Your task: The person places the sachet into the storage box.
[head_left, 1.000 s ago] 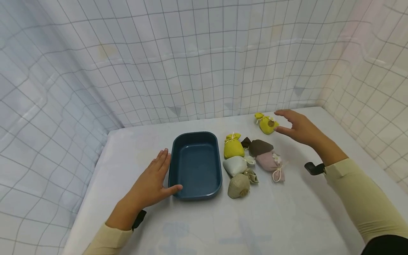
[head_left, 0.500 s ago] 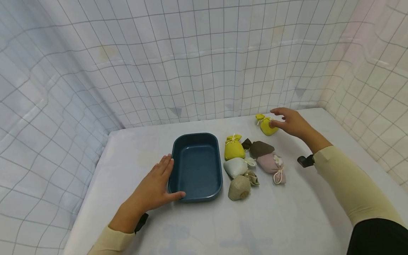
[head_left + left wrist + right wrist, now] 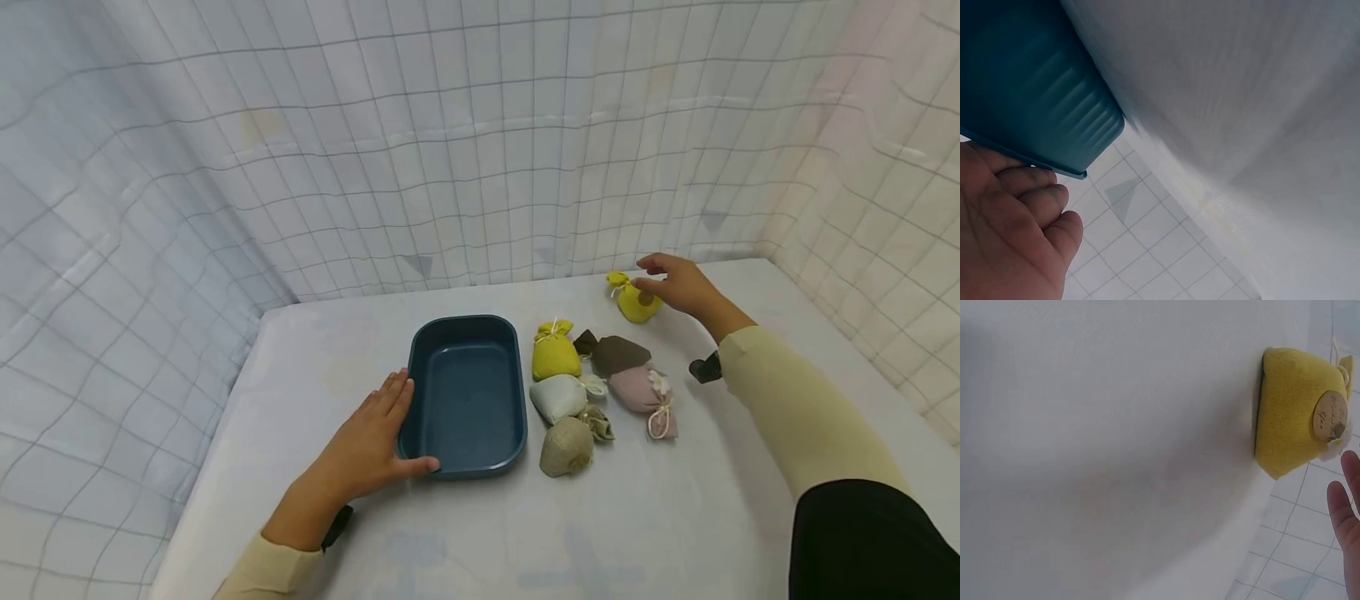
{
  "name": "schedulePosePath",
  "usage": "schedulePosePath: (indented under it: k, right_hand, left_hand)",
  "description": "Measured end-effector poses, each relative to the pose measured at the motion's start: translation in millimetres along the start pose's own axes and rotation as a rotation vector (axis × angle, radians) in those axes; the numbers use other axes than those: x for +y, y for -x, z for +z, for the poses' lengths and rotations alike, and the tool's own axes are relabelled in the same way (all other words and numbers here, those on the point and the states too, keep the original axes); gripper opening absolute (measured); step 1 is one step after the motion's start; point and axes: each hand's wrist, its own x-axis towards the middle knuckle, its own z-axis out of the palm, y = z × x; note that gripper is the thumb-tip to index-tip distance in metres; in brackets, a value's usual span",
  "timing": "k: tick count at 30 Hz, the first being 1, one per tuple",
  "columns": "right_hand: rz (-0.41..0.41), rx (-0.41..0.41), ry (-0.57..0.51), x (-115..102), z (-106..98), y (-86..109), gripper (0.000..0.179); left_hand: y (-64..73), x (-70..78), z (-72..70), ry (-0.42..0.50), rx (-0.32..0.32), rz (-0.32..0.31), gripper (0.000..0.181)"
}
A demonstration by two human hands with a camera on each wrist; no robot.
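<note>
Tray (image 3: 467, 408): apparently moulded plastic, smooth, with a low sheen along the rim and a ribbed outer wall. Far yellow pouch (image 3: 1291, 406): matt woven cloth of visible grain, bearing a round disc (image 3: 1322, 419), matt and paper- or wood-like, with handwriting. Near yellow pouch (image 3: 557, 358), white pouch (image 3: 557, 398), brown pouch (image 3: 621, 356) and pink pouch (image 3: 633, 389): matt fabric. Beige pouch (image 3: 566, 447): coarser, sacking-like cloth. Table cover (image 3: 465, 542): pale, matt, finely textured. Backdrop (image 3: 480, 150): creased sheeting, faintly glossy at its folds. Sleeves (image 3: 810, 408): matt cloth.
</note>
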Motion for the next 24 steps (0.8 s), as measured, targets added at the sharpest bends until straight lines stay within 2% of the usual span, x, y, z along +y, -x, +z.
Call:
schedulePosePath:
  k: [11,18,24]
  right_hand:
    - [0.0,-0.039,-0.008,9.2,9.7,-17.3,0.059]
    - [0.012,-0.052,-0.054,11.4,17.7,-23.4,0.058]
    - [0.021,-0.074,-0.019,16.7,26.8,-28.5,0.06]
  left_hand:
    - [1.0,2.8,-1.9,0.014,-0.011,-0.003,0.118]
    - [0.6,5.1,-4.2,0.009,0.002,0.005,0.117]
    - [2.2,4.6,-4.7,0.013,-0.009,-0.011,0.117]
